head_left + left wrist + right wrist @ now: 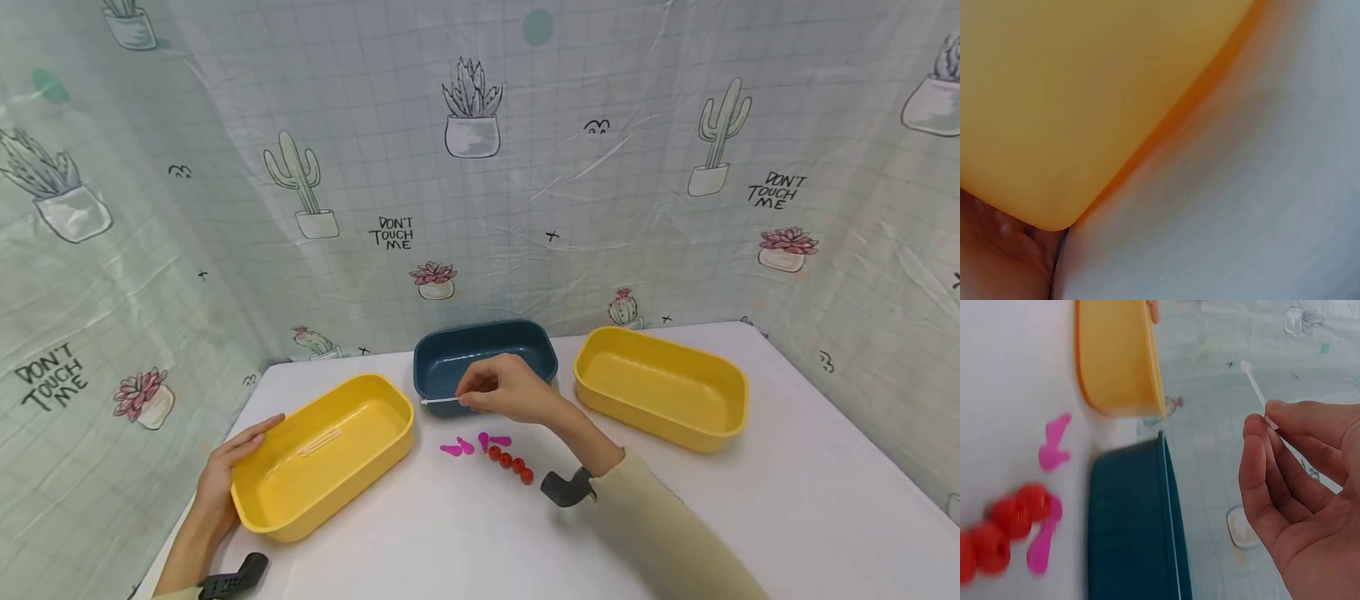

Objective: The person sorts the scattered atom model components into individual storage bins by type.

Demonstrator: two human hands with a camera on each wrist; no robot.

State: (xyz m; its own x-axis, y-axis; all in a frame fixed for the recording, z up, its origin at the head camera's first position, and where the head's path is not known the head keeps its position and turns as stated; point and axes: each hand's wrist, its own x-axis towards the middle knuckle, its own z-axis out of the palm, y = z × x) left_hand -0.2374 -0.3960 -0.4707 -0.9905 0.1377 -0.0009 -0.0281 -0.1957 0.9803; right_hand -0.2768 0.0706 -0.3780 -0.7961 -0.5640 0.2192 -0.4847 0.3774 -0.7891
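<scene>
My right hand (510, 390) pinches a thin white cotton swab (1256, 387) between thumb and fingertips. In the head view the swab points left, over the near rim of the dark blue bin (551, 354). My left hand (221, 475) rests against the outer left side of the left yellow bin (337, 496), its fingers straight along the wall near the rim. Inside that bin lie pale thin sticks (320, 442). The left wrist view is mostly filled by the yellow bin's wall (1085, 94), with part of the hand low at the left.
Small pink pieces (451, 450) and a row of several red balls (506, 460) lie on the white table (420, 542), in front of the blue bin. A second yellow bin (660, 421) stands at the right. A printed cloth (525, 208) hangs behind.
</scene>
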